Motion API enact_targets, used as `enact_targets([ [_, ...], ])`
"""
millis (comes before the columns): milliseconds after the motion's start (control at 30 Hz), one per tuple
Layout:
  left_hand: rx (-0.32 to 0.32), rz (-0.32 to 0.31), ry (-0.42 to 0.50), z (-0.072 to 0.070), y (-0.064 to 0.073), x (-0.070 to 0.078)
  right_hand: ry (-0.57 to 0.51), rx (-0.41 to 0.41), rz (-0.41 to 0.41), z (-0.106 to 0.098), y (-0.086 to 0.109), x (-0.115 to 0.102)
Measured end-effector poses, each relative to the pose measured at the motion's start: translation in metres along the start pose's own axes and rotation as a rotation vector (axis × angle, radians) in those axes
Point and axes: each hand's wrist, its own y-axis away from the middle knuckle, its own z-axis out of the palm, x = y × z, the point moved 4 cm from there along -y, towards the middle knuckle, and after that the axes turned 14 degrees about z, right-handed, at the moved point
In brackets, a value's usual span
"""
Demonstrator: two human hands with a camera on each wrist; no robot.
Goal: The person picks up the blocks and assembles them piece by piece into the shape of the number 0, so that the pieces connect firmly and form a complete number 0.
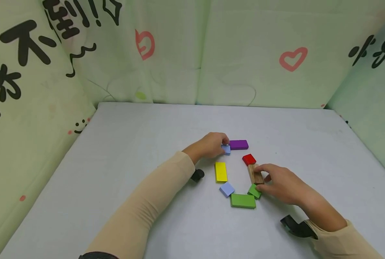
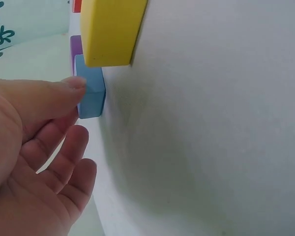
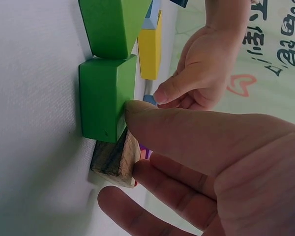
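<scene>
My left hand (image 1: 210, 144) pinches a small light blue block (image 2: 91, 93) between thumb and index finger, its other fingers loosely bent. That block is up against the left end of a purple block (image 1: 239, 145). On the right, my right hand (image 1: 284, 183) rests its thumb on a small green block (image 3: 103, 98), while its fingers touch a wooden block (image 1: 255, 174). The wooden block lies between the small green block and a red block (image 1: 249, 159). In the right wrist view the thumb hides part of the wooden block.
A yellow block (image 1: 220, 172), a second light blue block (image 1: 227, 189) and a long green block (image 1: 242, 201) continue the curved arrangement on the white table (image 1: 147, 126). Printed pale green cloth (image 1: 179, 54) stands around the table's back and sides.
</scene>
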Motion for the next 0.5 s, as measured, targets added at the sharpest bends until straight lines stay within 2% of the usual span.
enact_targets([
  [267,-0.014,-0.019,0.012,-0.0006,0.0027,0.0009,0.002,0.004,-0.005,-0.001,-0.0004,0.0001],
  [500,0.003,-0.049,0.078,0.0012,0.0024,0.001,-0.001,0.0,-0.003,-0.0006,-0.0003,0.001],
])
